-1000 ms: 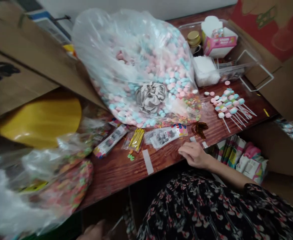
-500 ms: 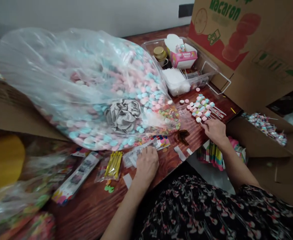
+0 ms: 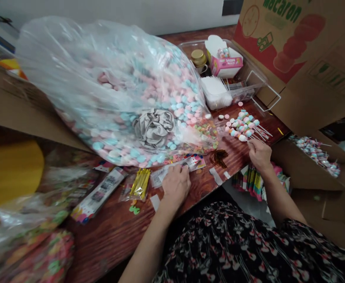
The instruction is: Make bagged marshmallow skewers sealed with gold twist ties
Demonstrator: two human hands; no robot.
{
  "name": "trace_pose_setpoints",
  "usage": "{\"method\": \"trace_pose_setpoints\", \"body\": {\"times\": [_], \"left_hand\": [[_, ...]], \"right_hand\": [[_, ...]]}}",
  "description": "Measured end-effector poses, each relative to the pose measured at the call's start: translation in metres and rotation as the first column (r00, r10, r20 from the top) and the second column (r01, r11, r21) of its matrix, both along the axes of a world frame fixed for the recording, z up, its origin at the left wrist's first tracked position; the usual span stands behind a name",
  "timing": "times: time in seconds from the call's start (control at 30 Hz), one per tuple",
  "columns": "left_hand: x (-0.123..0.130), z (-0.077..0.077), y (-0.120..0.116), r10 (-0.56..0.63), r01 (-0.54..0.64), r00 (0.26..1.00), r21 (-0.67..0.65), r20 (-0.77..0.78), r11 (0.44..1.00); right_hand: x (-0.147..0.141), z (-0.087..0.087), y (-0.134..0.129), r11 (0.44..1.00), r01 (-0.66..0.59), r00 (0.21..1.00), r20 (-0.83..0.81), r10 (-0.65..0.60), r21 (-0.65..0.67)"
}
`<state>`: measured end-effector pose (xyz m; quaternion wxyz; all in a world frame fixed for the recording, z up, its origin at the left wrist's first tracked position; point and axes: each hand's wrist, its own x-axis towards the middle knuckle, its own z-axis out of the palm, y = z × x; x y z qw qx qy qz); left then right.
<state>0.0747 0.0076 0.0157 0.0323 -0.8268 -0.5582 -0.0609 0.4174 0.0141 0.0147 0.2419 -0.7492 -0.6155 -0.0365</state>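
Observation:
My right hand [image 3: 260, 154] is closed in a pinch on the stick of a candy skewer [image 3: 242, 138], at the near edge of a row of pink, blue and white candy skewers [image 3: 244, 124] on the table. My left hand [image 3: 177, 182] rests with its fingers curled down onto a clear plastic bag [image 3: 158, 177] with a colourful printed end; its fingertips are partly hidden. Left of that hand lies a pack of gold twist ties [image 3: 140, 183]. Loose brown-gold ties [image 3: 219, 158] lie between my hands.
A huge clear bag of candies [image 3: 116, 90] fills the back of the table [image 3: 110, 243], a crumpled grey cloth [image 3: 155, 126] on it. Behind the skewers stands a clear plastic bin [image 3: 256, 80] beside a tall carton [image 3: 293, 78]. An open box of wrapped skewers [image 3: 316, 155] sits at right.
The view has shifted slightly, so the table's things appear further right and higher. Both hands stay at nearly the same places, the right one at the skewer stick.

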Motion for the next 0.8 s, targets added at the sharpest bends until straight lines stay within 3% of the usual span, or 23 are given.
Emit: {"method": "trace_pose_setpoints", "body": {"times": [0.2, 0.33, 0.47, 0.6, 0.73, 0.8], "left_hand": [[-0.008, 0.001, 0.012, 0.082, -0.06, 0.977, -0.116, 0.198, 0.991], [-0.016, -0.007, 0.013, 0.104, -0.063, 0.92, -0.118, 0.377, 0.991], [-0.019, -0.012, 0.013, 0.096, -0.057, 0.883, -0.098, 0.459, 0.994], [-0.023, -0.016, 0.016, 0.111, -0.068, 0.886, -0.111, 0.449, 0.991], [-0.027, -0.018, 0.017, 0.144, -0.094, 0.881, -0.13, 0.451, 0.987], [-0.028, -0.018, 0.016, 0.14, -0.091, 0.88, -0.129, 0.454, 0.988]], "right_hand": [[0.007, 0.026, -0.016, 0.964, -0.254, 0.959, -0.106, 0.262, 0.084], [0.017, 0.051, -0.012, 0.961, -0.275, 0.958, 0.085, 0.274, 0.002], [0.025, 0.088, 0.024, 0.973, -0.144, 0.878, 0.43, 0.211, -0.183], [0.016, 0.121, 0.078, 0.908, -0.145, 0.753, 0.551, 0.359, -0.394], [-0.002, 0.132, 0.117, 0.812, -0.175, 0.656, 0.549, 0.518, -0.556], [-0.007, 0.128, 0.128, 0.789, -0.189, 0.658, 0.522, 0.543, -0.584]]}}
